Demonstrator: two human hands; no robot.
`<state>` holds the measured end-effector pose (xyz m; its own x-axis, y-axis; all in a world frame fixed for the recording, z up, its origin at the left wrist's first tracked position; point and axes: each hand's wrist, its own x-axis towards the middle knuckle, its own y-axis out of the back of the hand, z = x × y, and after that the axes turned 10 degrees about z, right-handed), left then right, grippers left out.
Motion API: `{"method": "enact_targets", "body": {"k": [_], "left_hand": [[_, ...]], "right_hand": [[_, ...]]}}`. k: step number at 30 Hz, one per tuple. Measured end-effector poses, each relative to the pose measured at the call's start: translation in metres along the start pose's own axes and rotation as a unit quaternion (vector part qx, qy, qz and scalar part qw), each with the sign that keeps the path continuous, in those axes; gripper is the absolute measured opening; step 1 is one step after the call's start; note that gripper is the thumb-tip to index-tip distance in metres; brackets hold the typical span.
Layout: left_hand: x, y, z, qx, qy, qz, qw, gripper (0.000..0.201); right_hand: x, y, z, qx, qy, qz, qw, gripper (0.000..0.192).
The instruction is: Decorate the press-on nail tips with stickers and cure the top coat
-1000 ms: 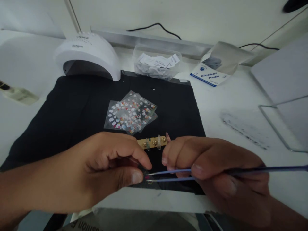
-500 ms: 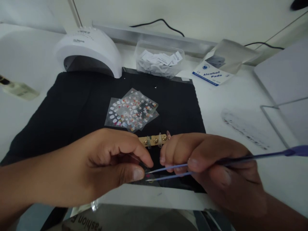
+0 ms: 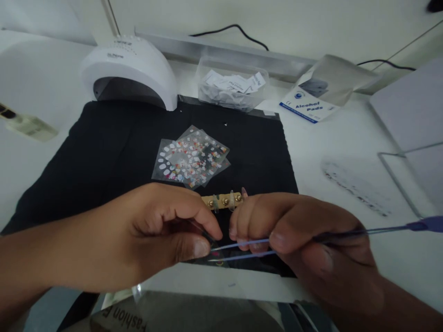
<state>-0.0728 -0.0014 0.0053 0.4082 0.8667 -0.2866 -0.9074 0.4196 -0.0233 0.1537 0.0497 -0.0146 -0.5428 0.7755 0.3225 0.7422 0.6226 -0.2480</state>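
Note:
My left hand is closed in a pinch on a clear sticker sheet, most of it hidden behind the thumb and fingers. A few small coloured marks show on the sheet's exposed part. Blue tweezers rest in my right hand, their two tips apart and close to my left thumb and the sheet. Just beyond both hands lies a tan nail-tip holder strip with metal knobs and clear nail tips, its ends partly covered by the hands.
Overlapping sticker sheets lie on the black cloth. Behind stand a white nail lamp, a clear box of packets and an alcohol pads box. A pale bottle lies left; a clear strip lies right.
The whole view has shifted slightly, so the surroundings sit a little further right. My hands, the tweezers and the sheet keep almost the same pose.

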Motion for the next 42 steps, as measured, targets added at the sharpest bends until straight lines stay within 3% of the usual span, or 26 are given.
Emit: {"method": "enact_targets", "body": {"k": [42], "left_hand": [[-0.0003, 0.0019, -0.0020, 0.012, -0.011, -0.014, 1.000, 0.014]], "right_hand": [[0.0068, 0.0033, 0.0075, 0.071, -0.041, -0.024, 0.996, 0.020]]}}
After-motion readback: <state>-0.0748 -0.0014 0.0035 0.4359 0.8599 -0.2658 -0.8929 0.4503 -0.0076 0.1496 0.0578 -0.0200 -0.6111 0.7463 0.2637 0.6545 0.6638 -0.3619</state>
